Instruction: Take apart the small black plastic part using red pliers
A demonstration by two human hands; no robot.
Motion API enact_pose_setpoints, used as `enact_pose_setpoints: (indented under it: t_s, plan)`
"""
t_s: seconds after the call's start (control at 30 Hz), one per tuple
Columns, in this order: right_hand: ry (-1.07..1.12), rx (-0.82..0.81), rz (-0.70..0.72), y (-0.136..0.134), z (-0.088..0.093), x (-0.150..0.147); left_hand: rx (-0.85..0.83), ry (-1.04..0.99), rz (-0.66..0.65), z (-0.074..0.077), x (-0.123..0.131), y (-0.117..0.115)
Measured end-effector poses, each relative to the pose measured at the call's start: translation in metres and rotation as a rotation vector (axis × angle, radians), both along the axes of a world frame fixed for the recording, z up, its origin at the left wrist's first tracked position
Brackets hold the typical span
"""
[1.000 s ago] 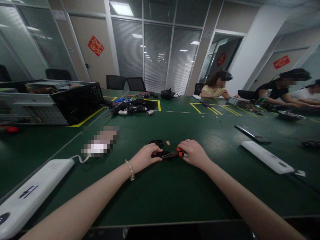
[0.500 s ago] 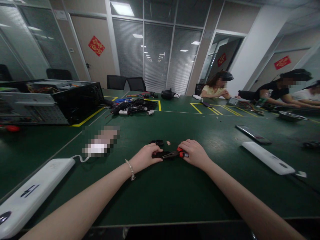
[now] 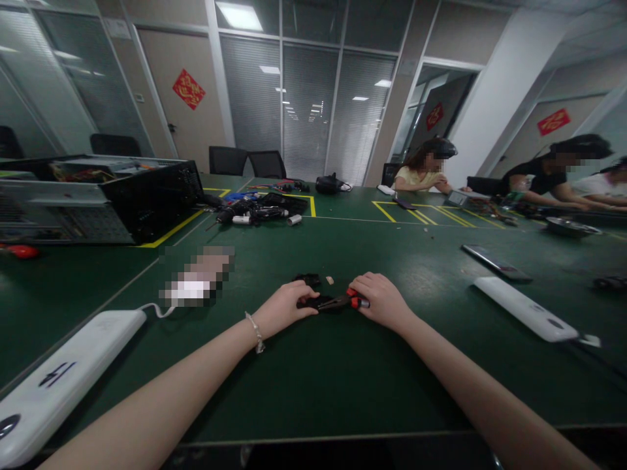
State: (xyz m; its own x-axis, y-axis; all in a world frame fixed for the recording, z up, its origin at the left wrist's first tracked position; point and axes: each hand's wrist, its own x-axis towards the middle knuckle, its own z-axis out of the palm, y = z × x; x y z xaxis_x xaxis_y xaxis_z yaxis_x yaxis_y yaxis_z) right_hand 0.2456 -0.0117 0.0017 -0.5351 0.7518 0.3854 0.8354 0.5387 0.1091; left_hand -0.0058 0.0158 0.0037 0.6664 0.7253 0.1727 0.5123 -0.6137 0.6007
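Observation:
In the middle of the green table, my right hand (image 3: 381,299) is closed round the red handles of a pair of pliers (image 3: 336,302). Their dark jaws point left and rest against a small black part (image 3: 309,303). My left hand (image 3: 288,304) pinches that black part between thumb and fingers; its exact kind is too dark to tell. Just behind lies another black piece (image 3: 307,279), partly hidden by my left fingers. Beside it sits a small pale scrap (image 3: 330,280).
An open computer case (image 3: 157,202) stands at the left. White power banks (image 3: 73,375) lie on both sides, with a phone (image 3: 496,263) at the right. A drill (image 3: 228,214) lies among tools farther back. Several people (image 3: 426,171) sit at the far right.
Almost nothing differs. Both hands, the pliers and the black part stay in the same place.

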Motion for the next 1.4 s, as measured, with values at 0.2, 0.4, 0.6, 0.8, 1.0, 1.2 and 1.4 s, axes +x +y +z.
enact_pose_setpoints:
  t_s: [0.2,0.4,0.6,0.8,1.0,1.2,1.4]
  plan:
    - [0.0,-0.001,-0.003,-0.0009,0.0003,0.0005,0.006,-0.001,-0.002,-0.0022,-0.0009,0.0011]
    - [-0.003,0.002,-0.001,0.0002,-0.0009,0.0002,0.003,0.008,0.005,-0.0007,0.0003,0.0003]
    - [0.006,-0.011,-0.008,-0.0009,0.0001,0.0006,0.006,0.018,0.008,0.0036,-0.0003,-0.0025]
    - [0.014,-0.01,0.003,-0.0008,-0.0002,-0.0005,0.001,0.006,0.007,0.0,-0.0002,-0.0013]
    - [0.007,-0.021,-0.004,0.0009,-0.0009,0.0001,0.005,0.0,-0.005,-0.0025,-0.0003,-0.0002]
    - [0.018,-0.017,-0.001,0.0003,-0.0011,-0.0006,-0.002,-0.019,-0.024,-0.0033,-0.0011,0.0004]
    - [0.014,-0.019,0.001,-0.0005,-0.0003,-0.0009,-0.007,-0.019,-0.03,0.0001,-0.0008,-0.0009]
